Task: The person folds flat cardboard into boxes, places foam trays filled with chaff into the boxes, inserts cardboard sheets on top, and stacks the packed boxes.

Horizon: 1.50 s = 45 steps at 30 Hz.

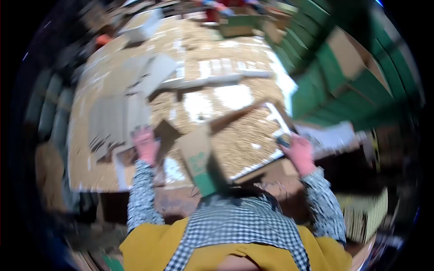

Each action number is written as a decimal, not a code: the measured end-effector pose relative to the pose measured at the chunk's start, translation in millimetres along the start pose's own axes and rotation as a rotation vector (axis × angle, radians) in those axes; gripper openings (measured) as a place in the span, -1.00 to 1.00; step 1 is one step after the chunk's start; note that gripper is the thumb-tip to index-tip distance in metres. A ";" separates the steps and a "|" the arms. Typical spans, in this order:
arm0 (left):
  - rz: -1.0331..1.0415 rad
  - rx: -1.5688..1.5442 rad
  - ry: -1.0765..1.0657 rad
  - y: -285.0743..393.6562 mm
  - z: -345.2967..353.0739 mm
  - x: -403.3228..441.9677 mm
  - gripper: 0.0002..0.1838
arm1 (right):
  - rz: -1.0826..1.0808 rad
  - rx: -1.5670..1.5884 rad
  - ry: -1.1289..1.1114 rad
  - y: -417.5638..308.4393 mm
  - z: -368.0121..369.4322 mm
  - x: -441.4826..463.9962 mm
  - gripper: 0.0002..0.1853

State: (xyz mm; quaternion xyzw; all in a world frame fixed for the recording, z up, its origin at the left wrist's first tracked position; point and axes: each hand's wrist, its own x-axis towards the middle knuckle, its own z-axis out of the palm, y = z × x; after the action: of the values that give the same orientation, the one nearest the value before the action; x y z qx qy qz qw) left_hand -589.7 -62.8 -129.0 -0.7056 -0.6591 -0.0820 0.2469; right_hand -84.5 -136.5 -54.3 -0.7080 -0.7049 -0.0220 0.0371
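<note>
My left hand [145, 143], in a pink glove with dark fingertips, has its fingers stretched out at the near right edge of the flat grey cardboard pieces [108, 117]. Before me an open cardboard box [195, 156], with green print on its raised flap, lies tilted on the table. Thin tan stick-like pieces [244, 140] fill it; blur hides their exact kind. My right hand [299, 153], gloved alike, is closed over the box's near right rim, its dark fingertips on the inner side.
Loose tan pieces cover much of the table [86, 167], with white patches among them. A white box [142, 25] stands at the far left. Green cartons [325, 77] are stacked on the right. A person's gloved hand [221, 8] shows at the far end, beside a green box [237, 25].
</note>
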 end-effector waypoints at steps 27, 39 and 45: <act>-0.187 -0.624 -0.169 225.9 -136.3 16.6 -0.39 | 0.427 0.260 0.260 268.3 202.7 -18.4 -0.48; -0.134 -0.654 -0.081 214.9 -124.4 9.9 -0.35 | 0.391 0.401 0.293 274.3 213.4 -22.1 -0.73; -0.136 -0.436 0.050 213.8 -132.6 12.0 -0.38 | 0.208 1.796 0.189 170.9 27.3 -6.2 -0.67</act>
State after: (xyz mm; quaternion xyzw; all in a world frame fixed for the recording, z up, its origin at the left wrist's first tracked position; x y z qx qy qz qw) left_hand -353.0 -114.6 -60.5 -0.6940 -0.6655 -0.2564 0.0989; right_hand 85.8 -141.0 -85.7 -0.4682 -0.3832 0.4812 0.6343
